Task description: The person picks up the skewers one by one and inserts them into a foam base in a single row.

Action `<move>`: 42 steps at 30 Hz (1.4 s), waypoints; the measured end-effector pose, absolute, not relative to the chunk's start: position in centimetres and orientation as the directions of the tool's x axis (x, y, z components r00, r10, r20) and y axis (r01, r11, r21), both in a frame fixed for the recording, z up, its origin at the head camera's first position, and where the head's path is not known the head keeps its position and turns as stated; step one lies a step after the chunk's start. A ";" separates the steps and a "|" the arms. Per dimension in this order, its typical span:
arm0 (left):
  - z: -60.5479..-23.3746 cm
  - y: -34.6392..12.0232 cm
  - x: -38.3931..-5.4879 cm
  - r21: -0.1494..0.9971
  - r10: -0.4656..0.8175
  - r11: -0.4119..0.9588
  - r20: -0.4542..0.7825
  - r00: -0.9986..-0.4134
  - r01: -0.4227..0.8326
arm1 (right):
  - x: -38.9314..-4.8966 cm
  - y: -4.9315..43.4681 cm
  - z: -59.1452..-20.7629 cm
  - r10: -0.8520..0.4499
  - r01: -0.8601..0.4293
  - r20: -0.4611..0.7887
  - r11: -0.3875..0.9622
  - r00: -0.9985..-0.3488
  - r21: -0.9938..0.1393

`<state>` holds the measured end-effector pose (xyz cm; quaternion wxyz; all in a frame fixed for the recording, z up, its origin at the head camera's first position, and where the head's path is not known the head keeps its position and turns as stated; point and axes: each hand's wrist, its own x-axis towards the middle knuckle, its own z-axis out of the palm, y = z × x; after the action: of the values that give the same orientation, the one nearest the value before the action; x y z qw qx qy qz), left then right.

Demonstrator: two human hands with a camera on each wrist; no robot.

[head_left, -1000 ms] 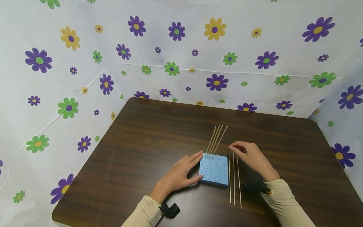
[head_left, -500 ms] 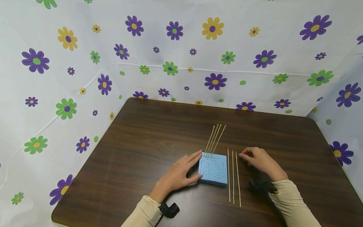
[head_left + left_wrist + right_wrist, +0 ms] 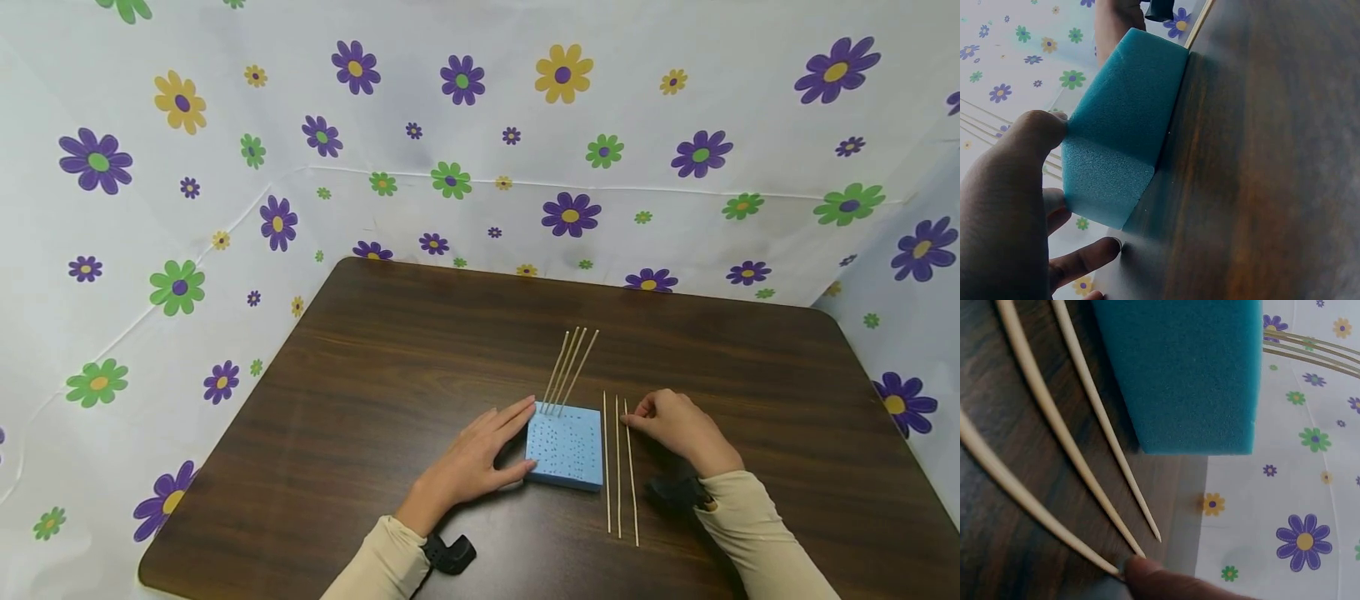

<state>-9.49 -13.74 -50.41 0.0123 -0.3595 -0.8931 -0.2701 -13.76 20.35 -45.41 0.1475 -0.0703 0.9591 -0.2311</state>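
Note:
A light blue foam block (image 3: 564, 446) with many small holes in its top lies on the table. My left hand (image 3: 480, 462) rests along its left side, with thumb and fingers spread and touching the edges. Several thin wooden skewers (image 3: 567, 371) stand tilted in the block's back left part. Three more lie flat, roughly parallel, to the block's right. With thumb and forefinger, my right hand (image 3: 678, 425) pinches the rightmost wooden skewer (image 3: 632, 483) near its far end. One right fingertip (image 3: 1147, 578) shows at that end in the right wrist view; the thumb is hidden there.
The dark wood table (image 3: 375, 417) has a white cloth (image 3: 480, 125) printed with flowers behind it and at its sides. The left (image 3: 609, 483) and middle (image 3: 618, 492) loose skewers lie close between the block and the held one.
My right hand moves from above the skewers' far ends out to the right, then back left onto the rightmost skewer. The left hand and the block stay where they are.

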 end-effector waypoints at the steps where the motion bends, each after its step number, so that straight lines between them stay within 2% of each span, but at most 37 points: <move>1: -50.4 -13.7 -9.5 0.469 0.635 0.597 0.220 -0.740 0.651 | -13.8 20.3 -45.3 -0.197 -0.059 -0.257 0.886 -0.946 -0.461; 12: -50.4 -13.7 -9.5 0.474 0.637 0.598 0.209 -0.742 0.647 | -13.5 19.8 -44.3 -0.148 0.010 -0.336 0.904 -0.930 -0.427; 22: -50.5 -13.8 -9.6 0.477 0.635 0.595 0.216 -0.742 0.647 | -13.7 19.6 -43.5 -0.132 0.010 -0.362 0.932 -0.923 -0.363; 26: -50.5 -13.8 -9.5 0.486 0.635 0.593 0.208 -0.744 0.642 | -13.5 20.2 -43.7 -0.132 0.016 -0.358 0.924 -0.924 -0.381; 29: -50.5 -13.8 -9.4 0.484 0.638 0.591 0.210 -0.741 0.646 | -13.5 20.8 -43.7 -0.148 0.018 -0.345 0.901 -0.927 -0.434; 34: -50.5 -13.8 -9.3 0.483 0.637 0.590 0.215 -0.741 0.647 | -13.7 21.5 -43.6 -0.208 -0.020 -0.262 0.816 -0.942 -0.578; 38: -50.4 -13.8 -9.3 0.496 0.633 0.592 0.202 -0.747 0.635 | -13.8 21.6 -43.6 -0.250 -0.111 -0.117 0.740 -0.961 -0.664; 42: -50.4 -13.8 -9.3 0.501 0.632 0.591 0.200 -0.749 0.632 | -13.8 21.2 -43.3 -0.237 -0.189 0.044 0.638 -0.971 -0.746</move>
<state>-9.32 -13.83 -50.38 0.0006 -0.3543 -0.8920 -0.2809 -13.80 21.18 -43.29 0.0292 -0.1179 0.9045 -0.4088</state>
